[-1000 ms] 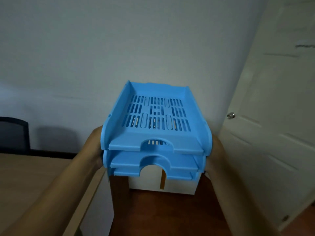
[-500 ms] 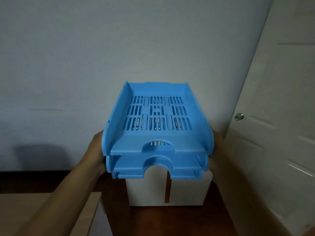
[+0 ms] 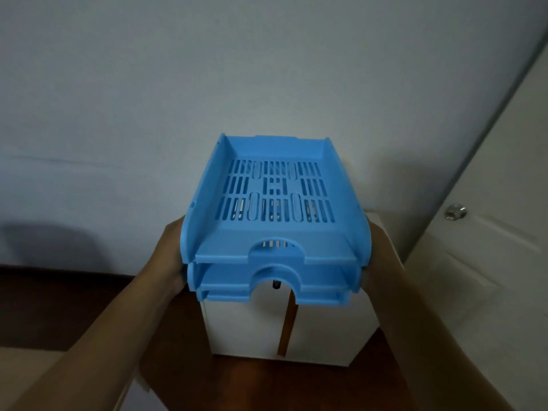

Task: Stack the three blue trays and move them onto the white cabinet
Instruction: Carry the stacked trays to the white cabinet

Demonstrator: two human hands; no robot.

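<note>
Blue trays (image 3: 275,209) stacked, clamped between hands – left (image 3: 170,253), right (image 3: 382,250) – over white cabinet (image 3: 326,330)

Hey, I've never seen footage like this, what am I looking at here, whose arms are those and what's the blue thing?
This is one picture from a camera worn on a person's head, looking forward and down. No machine is involved. The left hand and right hand grip the sides of a stack of three blue trays. The stack is held above a white cabinet standing on a dark floor by the wall. A white door is on the right.
</note>
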